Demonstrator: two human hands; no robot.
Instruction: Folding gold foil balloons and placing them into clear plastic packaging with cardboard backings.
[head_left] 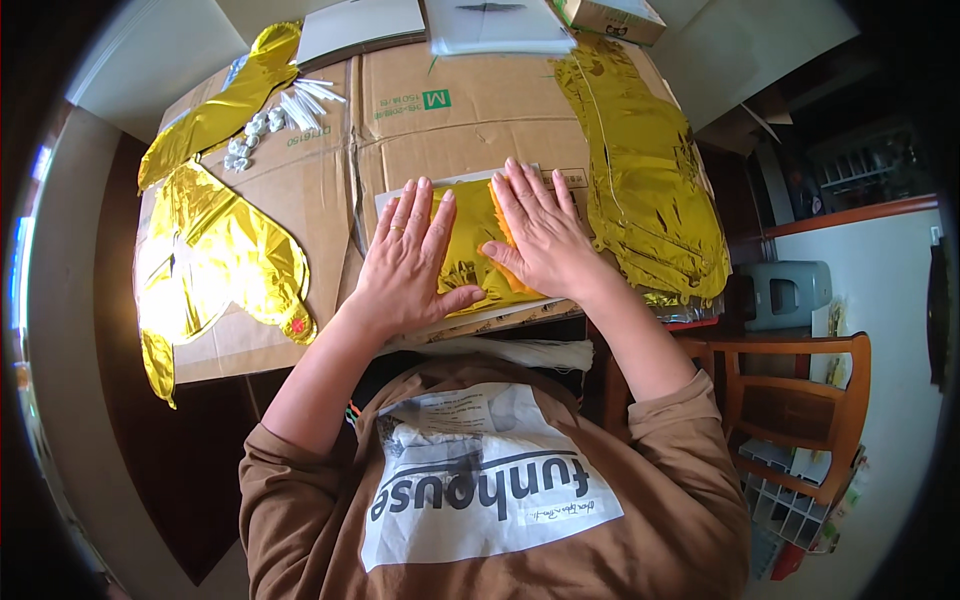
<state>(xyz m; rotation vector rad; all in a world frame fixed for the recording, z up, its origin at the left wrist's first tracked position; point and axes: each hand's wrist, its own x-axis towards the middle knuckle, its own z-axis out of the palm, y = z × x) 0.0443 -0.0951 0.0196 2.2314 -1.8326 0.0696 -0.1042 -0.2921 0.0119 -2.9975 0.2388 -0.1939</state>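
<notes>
1. Gold foil, folded into a flat packet (465,222), is lying near the front edge of the cardboard-covered table (310,190), directly under both hands.
2. The left hand (408,262) is resting palm down on the packet's left part; its fingers are stretching out flat and slightly apart, the thumb pointing toward the middle.
3. The right hand (545,235) is resting palm down on the right part, its fingers also straight and apart, the thumb pointing toward the left hand.
4. Orange material (501,212), its kind unclear, is showing from beneath the right hand, against the packet.
5. On the left, a shiny gold foil shape (240,245) is lying spread out, one tip hanging past the table's edge; a long gold strip (215,115) is stretching above it.
6. Beside that strip, white sticks (312,98) are fanning out, and small whitish bundles (256,130) are sitting next to them.
7. On the right, a pile of gold foil sheets (650,180) is covering that side.
8. Along the far edge, a clear plastic stack (500,30) is lying near a cardboard box (620,18).
</notes>
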